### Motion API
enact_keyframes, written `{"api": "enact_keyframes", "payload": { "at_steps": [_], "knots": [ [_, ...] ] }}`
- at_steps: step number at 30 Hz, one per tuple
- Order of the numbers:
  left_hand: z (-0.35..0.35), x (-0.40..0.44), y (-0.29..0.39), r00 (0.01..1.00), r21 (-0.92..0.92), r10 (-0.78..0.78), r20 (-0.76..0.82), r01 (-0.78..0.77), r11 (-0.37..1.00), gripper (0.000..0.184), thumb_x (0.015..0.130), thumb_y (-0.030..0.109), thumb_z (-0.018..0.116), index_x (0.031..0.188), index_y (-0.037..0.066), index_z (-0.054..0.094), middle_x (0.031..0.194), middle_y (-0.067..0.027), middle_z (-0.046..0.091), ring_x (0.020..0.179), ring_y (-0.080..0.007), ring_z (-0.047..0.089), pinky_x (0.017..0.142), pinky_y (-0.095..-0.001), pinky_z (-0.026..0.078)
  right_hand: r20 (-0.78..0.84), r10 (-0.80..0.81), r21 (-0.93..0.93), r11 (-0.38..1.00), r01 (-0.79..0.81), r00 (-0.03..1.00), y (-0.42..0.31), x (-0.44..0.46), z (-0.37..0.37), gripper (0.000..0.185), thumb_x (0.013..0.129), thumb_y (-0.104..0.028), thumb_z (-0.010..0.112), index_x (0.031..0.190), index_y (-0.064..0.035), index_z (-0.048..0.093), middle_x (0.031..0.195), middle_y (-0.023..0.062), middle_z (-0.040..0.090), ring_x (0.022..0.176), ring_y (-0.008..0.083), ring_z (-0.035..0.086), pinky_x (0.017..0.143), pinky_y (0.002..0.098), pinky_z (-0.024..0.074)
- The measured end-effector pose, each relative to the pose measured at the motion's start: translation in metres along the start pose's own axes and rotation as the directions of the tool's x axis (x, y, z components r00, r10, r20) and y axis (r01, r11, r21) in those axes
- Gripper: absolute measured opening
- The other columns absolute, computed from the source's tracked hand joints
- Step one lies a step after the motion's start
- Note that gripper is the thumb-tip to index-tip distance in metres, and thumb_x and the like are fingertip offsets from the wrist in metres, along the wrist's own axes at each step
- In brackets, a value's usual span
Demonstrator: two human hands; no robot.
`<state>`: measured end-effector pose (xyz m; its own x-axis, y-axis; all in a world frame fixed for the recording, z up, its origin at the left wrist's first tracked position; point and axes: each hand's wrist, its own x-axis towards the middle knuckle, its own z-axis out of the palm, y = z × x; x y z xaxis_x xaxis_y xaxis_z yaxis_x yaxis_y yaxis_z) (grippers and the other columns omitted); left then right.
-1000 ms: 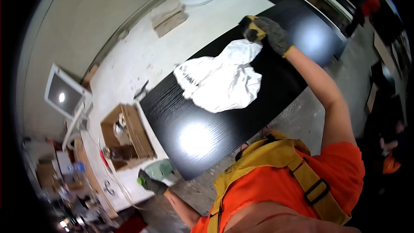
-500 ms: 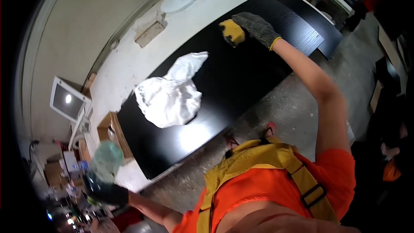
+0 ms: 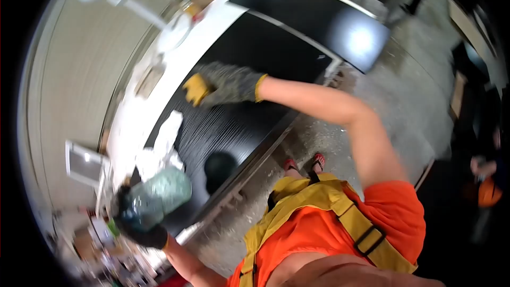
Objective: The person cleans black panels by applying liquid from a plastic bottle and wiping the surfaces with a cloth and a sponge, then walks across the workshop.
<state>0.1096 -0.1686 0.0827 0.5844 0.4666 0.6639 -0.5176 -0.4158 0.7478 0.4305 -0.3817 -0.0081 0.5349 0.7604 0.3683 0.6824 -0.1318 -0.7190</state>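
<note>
My left hand (image 3: pixel 139 218), in a dark glove, is closed around a large see-through greenish plastic bottle (image 3: pixel 169 188), held tilted above the near-left end of a black board (image 3: pixel 239 127). In my right hand (image 3: pixel 231 84), which wears a grey knit glove with a yellow cuff, is a yellow sponge (image 3: pixel 196 89) with uneven edges, low over the board. A crumpled white cloth (image 3: pixel 169 133) lies on the board's left part, partly hidden behind the bottle.
A second black panel (image 3: pixel 287 2) lies at the table's far end. Along the white table's (image 3: pixel 212 26) back edge stand a lamp base (image 3: pixel 175 34) and a small block (image 3: pixel 149 81). A framed white panel (image 3: pixel 85 162) is at the left. Another person's hand (image 3: pixel 482 167) shows at the far right.
My right hand has moved left along the board with the sponge. The bottle has come in over the board's left end, beside the cloth. The camera view has turned and shifted.
</note>
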Motion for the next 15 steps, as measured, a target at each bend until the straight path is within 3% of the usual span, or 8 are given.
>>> {"api": "enact_keyframes", "payload": {
  "at_steps": [1, 3, 4, 7, 8, 11, 14, 15],
  "knots": [
    [0.005, 0.007, -0.001, 0.998, -0.033, -0.012, 0.064, 0.015, 0.999, 0.047, 0.098, 0.033, 0.030, 0.122, -0.001, 0.053, 0.120, -0.0196, 0.057, 0.113, -0.0350, 0.053, 0.102, -0.0499, 0.039, 0.014, 0.008, 0.061, 0.998, -0.009, 1.000, -0.007, -0.007, -0.010, 0.079, 0.074, -0.054, 0.069, 0.130, -0.0034, 0.044, 0.124, 0.0200, 0.051, 0.116, 0.0339, 0.049, 0.102, 0.0388, 0.0376],
    [0.024, 0.022, -0.002, 0.997, -0.112, -0.054, 0.056, 0.060, 0.992, 0.049, 0.097, 0.034, 0.029, 0.120, -0.003, 0.052, 0.120, -0.0210, 0.056, 0.112, -0.0345, 0.053, 0.101, -0.0495, 0.039, -0.039, 0.018, 0.115, 0.993, -0.013, 0.999, -0.004, -0.016, -0.011, 0.052, 0.075, -0.044, 0.069, 0.112, -0.0090, 0.058, 0.106, 0.0157, 0.062, 0.104, 0.0318, 0.056, 0.093, 0.0371, 0.0429],
    [0.023, 0.030, -0.009, 0.988, 0.093, 0.077, 0.133, -0.090, 0.992, 0.051, 0.097, 0.034, 0.028, 0.117, -0.007, 0.050, 0.119, -0.0226, 0.055, 0.111, -0.0344, 0.053, 0.101, -0.0491, 0.039, -0.047, -0.049, 0.167, 0.984, 0.056, 0.998, -0.009, -0.027, -0.019, 0.048, 0.079, -0.043, 0.067, 0.112, -0.0091, 0.058, 0.108, 0.0152, 0.062, 0.105, 0.0321, 0.056, 0.093, 0.0376, 0.0426],
    [0.027, 0.048, -0.028, 0.980, -0.027, 0.101, 0.174, -0.097, 0.995, 0.054, 0.097, 0.038, 0.029, 0.118, -0.007, 0.050, 0.121, -0.0231, 0.054, 0.114, -0.0361, 0.052, 0.101, -0.0504, 0.039, -0.043, 0.073, 0.188, 0.980, -0.064, 0.996, -0.013, -0.073, -0.017, 0.057, 0.082, -0.043, 0.063, 0.125, -0.0076, 0.052, 0.125, 0.0145, 0.054, 0.108, 0.0322, 0.055, 0.097, 0.0404, 0.0413],
    [0.024, 0.051, -0.035, 0.994, -0.222, -0.038, 0.102, 0.060, 0.973, 0.055, 0.097, 0.039, 0.029, 0.121, -0.006, 0.051, 0.123, -0.0219, 0.054, 0.116, -0.0365, 0.051, 0.103, -0.0506, 0.037, -0.072, 0.093, 0.175, 0.981, -0.079, 0.993, -0.013, -0.091, -0.016, 0.063, 0.083, -0.045, 0.063, 0.131, -0.0065, 0.048, 0.126, 0.0135, 0.052, 0.103, 0.0299, 0.058, 0.094, 0.0394, 0.0445],
    [0.042, 0.059, -0.052, 0.980, -0.436, -0.092, 0.175, 0.161, 0.886, 0.056, 0.098, 0.040, 0.028, 0.124, -0.004, 0.050, 0.125, -0.0205, 0.054, 0.119, -0.0367, 0.049, 0.105, -0.0510, 0.036, -0.189, 0.151, 0.252, 0.962, -0.101, 0.970, -0.016, -0.142, -0.029, 0.054, 0.084, -0.030, 0.068, 0.129, -0.0068, 0.050, 0.116, 0.0101, 0.056, 0.093, 0.0179, 0.058, 0.080, 0.0301, 0.0515],
    [0.070, 0.065, -0.051, 0.956, -0.381, -0.069, 0.284, 0.179, 0.907, 0.055, 0.098, 0.039, 0.028, 0.124, -0.004, 0.050, 0.125, -0.0198, 0.054, 0.119, -0.0370, 0.049, 0.105, -0.0504, 0.035, -0.225, 0.253, 0.469, 0.875, -0.123, 0.941, -0.010, -0.196, -0.047, 0.050, 0.086, -0.026, 0.067, 0.129, -0.0056, 0.051, 0.116, 0.0090, 0.058, 0.098, 0.0174, 0.060, 0.083, 0.0297, 0.0513],
    [0.082, 0.067, -0.050, 0.944, -0.418, -0.061, 0.325, 0.202, 0.886, 0.054, 0.098, 0.038, 0.028, 0.123, -0.004, 0.051, 0.124, -0.0195, 0.054, 0.118, -0.0367, 0.049, 0.105, -0.0501, 0.035, -0.255, 0.325, 0.645, 0.759, -0.089, 0.911, -0.001, -0.216, -0.046, 0.048, 0.086, -0.024, 0.066, 0.129, -0.0056, 0.051, 0.117, 0.0080, 0.058, 0.101, 0.0167, 0.059, 0.085, 0.0295, 0.0509]
  ]
}}
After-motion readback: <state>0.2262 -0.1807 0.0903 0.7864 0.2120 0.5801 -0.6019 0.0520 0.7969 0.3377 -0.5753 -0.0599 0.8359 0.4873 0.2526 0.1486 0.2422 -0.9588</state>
